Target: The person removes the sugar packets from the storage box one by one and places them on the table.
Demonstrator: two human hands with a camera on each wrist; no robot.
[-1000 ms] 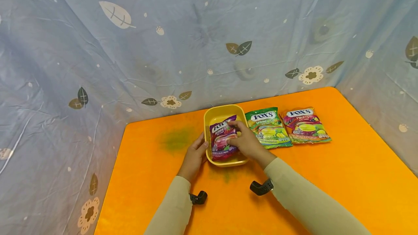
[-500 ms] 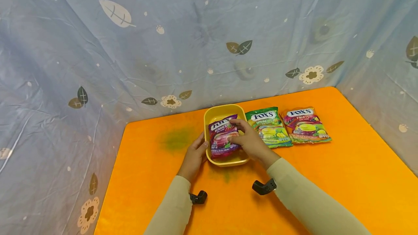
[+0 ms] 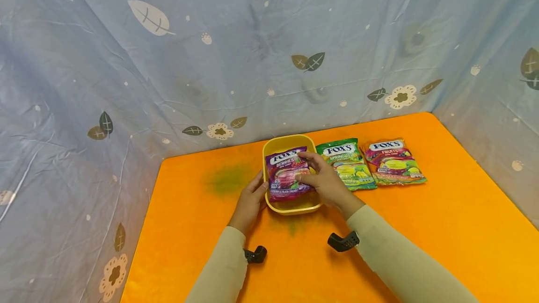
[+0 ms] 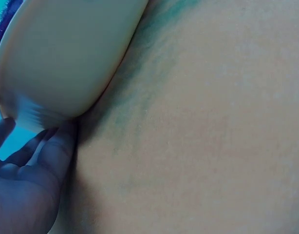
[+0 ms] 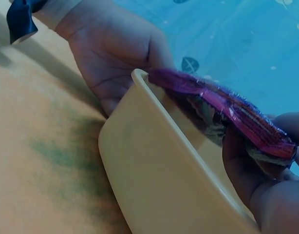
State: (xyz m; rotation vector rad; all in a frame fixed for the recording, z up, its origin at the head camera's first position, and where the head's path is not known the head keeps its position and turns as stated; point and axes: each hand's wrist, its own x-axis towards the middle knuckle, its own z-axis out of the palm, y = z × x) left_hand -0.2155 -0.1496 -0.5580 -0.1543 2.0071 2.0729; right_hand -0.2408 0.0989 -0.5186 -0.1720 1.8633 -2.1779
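Note:
A purple FOX'S Berries candy bag (image 3: 287,174) is tilted over the yellow plastic tub (image 3: 294,206), its left end at the tub's rim. The right hand (image 3: 328,182) pinches the bag's right side between thumb and fingers. From the right wrist view, the bag (image 5: 222,109) sits about level with the rim, and the right hand (image 5: 273,195) grips its near end. The left hand (image 3: 248,204) holds the tub's left side, thumb by the rim. In the left wrist view, the left hand's fingers (image 4: 57,151) touch the tub's outer wall (image 4: 71,58).
A green FOX'S Spring Tea bag (image 3: 347,165) lies just right of the tub, partly behind the right hand. Beside it is a red-orange FOX'S Fruits bag (image 3: 393,162). Blue patterned cloth (image 3: 252,60) hangs behind the orange table (image 3: 202,256).
The purple candy bag has risen inside the tub and shifted slightly left and up in view. The right hand and forearm have moved a little right. Left hand and tub stay put.

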